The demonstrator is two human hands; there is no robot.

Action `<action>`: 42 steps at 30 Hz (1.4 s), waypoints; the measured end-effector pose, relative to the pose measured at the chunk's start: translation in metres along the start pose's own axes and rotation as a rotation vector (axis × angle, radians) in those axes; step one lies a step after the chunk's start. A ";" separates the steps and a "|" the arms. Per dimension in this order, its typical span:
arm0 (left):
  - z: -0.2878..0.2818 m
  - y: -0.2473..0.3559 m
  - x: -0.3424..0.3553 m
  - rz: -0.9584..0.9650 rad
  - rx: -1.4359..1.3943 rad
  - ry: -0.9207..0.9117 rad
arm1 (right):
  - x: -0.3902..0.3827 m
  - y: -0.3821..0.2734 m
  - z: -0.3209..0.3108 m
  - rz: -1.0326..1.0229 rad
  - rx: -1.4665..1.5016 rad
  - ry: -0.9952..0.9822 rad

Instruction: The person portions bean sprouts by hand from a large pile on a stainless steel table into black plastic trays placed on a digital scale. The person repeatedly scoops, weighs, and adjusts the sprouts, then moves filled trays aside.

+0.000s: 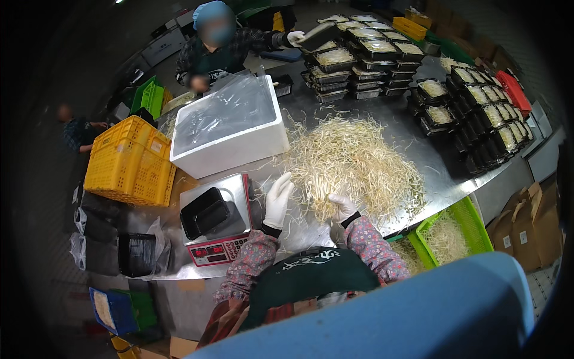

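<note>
A large loose heap of pale bean sprouts [359,158] covers the middle of the metal table. My left hand [278,202], in a white glove, is at the heap's left edge, its fingers stretched out and holding nothing. At the near edge, my white-gloved right hand [342,208] has its fingers curled against a bunch of sprouts, partly hiding the grip. Left of my left hand, a red scale [244,203] with a steel top carries black plastic trays [205,213], nested and empty.
A white foam box [227,157] lined with clear plastic stands beyond the scale, near a yellow crate [128,161]. Stacks of sprout-filled trays [359,57] line the far side, with more trays [490,119] at right. Across the table, a co-worker's gloved hand [295,39] holds a black tray.
</note>
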State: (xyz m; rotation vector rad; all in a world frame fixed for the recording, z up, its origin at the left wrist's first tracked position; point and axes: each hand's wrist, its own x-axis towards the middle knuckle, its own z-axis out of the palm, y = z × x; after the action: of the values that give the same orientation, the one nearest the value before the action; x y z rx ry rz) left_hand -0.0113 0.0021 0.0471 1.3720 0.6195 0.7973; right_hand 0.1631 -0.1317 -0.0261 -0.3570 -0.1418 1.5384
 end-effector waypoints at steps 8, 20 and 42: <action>0.023 0.018 -0.001 0.404 0.569 0.056 | -0.005 0.011 0.055 -0.099 -0.579 0.186; -0.001 0.027 0.023 0.416 0.567 -0.093 | -0.002 0.004 0.047 -0.010 -0.673 0.042; -0.028 -0.005 0.047 0.083 0.100 -0.025 | 0.006 0.008 0.041 0.051 -0.745 0.013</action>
State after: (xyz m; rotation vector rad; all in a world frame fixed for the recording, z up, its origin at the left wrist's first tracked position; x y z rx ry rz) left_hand -0.0043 0.0559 0.0422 1.5046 0.5927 0.8235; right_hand 0.1432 -0.1198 0.0091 -0.9604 -0.7069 1.4899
